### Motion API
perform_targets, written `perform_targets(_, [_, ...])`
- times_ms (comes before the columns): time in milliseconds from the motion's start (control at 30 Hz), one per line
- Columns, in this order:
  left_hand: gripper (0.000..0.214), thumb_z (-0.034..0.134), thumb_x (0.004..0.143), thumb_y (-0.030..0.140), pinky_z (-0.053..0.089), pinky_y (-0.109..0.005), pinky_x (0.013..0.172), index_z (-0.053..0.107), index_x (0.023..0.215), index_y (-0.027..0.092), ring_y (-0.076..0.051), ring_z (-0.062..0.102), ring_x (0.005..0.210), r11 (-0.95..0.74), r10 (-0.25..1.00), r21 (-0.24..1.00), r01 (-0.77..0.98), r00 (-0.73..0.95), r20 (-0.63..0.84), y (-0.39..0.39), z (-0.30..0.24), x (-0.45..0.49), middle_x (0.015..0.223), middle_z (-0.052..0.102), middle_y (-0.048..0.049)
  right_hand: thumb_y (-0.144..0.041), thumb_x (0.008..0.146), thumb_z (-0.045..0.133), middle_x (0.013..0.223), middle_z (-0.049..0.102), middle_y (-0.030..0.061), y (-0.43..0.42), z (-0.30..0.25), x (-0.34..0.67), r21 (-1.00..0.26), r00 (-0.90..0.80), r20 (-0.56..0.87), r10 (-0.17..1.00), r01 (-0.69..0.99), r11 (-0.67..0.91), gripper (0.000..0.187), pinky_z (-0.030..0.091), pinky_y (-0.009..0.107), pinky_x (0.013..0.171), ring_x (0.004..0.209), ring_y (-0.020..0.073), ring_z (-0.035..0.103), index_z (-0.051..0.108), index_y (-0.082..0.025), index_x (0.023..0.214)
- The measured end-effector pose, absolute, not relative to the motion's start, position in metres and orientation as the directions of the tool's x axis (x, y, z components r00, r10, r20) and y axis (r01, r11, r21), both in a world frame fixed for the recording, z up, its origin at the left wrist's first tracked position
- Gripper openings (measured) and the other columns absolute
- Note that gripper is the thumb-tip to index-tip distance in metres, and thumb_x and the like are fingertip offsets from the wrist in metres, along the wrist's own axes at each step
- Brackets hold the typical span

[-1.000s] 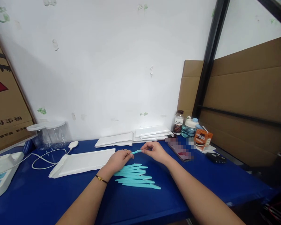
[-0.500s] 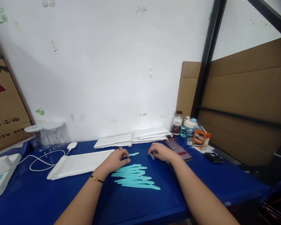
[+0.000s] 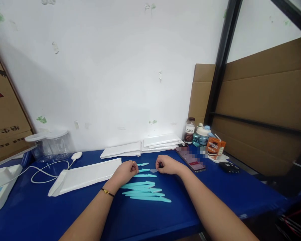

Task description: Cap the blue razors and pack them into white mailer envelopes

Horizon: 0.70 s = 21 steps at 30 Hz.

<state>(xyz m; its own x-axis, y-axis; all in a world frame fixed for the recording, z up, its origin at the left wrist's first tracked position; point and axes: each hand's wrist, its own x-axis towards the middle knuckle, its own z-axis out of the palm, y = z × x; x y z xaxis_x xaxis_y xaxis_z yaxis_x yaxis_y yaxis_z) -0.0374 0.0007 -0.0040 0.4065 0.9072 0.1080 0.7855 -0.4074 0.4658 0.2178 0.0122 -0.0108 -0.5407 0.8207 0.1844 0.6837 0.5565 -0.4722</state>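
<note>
Several light-blue plastic sticks [image 3: 145, 191] lie in a loose pile on the blue table [image 3: 165, 214]. My left hand [image 3: 125, 172] rests at the pile's far end with fingers curled around the ends of light-blue sticks [image 3: 143, 170]. My right hand [image 3: 167, 164] is closed in a pinch just to the right of them, on something small that I cannot make out. A tiny pale piece [image 3: 153, 170] lies on the table between the hands.
A long white tray [image 3: 87, 175] lies left of my hands, with a white cable [image 3: 47, 169], clear jars [image 3: 50, 144] and a white device [image 3: 1, 182] further left. White packets [image 3: 142, 145] line the wall. A phone [image 3: 192, 160], bottles [image 3: 190, 130], a carton [image 3: 215, 148] and a black remote [image 3: 229, 166] stand right.
The hands held one stick in the air between them, then parted. Both have lowered to the table at the pile's far end, and the right hand has moved back left.
</note>
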Motion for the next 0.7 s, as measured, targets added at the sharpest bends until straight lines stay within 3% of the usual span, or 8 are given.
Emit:
perform_targets(167, [0.018, 0.048, 0.075, 0.031, 0.037, -0.023, 0.058, 0.061, 0.077, 0.019, -0.015, 0.055, 0.068, -0.416, 0.903, 0.470, 0.778, 0.415, 0.112, 0.003, -0.007, -0.037, 0.075, 0.062, -0.0024, -0.028, 0.070, 0.067, 0.084, 0.058, 0.0019, 0.008, -0.009, 0.204, -0.463, -0.548, 0.238, 0.802, 0.662, 0.589, 0.014, 0.039, 0.022, 0.062, 0.071, 0.0123, 0.052, 0.066, -0.020, 0.080])
perform_targets(433, [0.017, 0.047, 0.074, 0.027, 0.035, -0.022, 0.056, 0.062, 0.077, 0.019, -0.014, 0.054, 0.065, -0.415, 0.902, 0.458, 0.786, 0.423, 0.092, 0.002, -0.004, -0.039, 0.072, 0.062, -0.0018, -0.020, 0.069, 0.064, 0.065, 0.064, -0.0009, 0.012, -0.013, 0.204, -0.593, -0.451, 0.143, 0.881, 0.674, 0.441, 0.005, 0.037, 0.021, 0.052, 0.059, 0.0118, 0.055, 0.067, -0.020, 0.072])
perform_targets(700, [0.016, 0.047, 0.075, 0.028, 0.036, -0.023, 0.058, 0.061, 0.077, 0.019, -0.014, 0.054, 0.065, -0.462, 0.879, 0.464, 0.756, 0.460, 0.126, 0.000, -0.005, -0.034, 0.073, 0.062, -0.0015, -0.018, 0.067, 0.061, 0.065, 0.066, -0.0010, 0.012, -0.015, 0.193, -0.672, -0.486, 0.157, 0.860, 0.586, 0.453, 0.009, 0.039, 0.020, 0.053, 0.059, 0.0118, 0.056, 0.069, -0.019, 0.072])
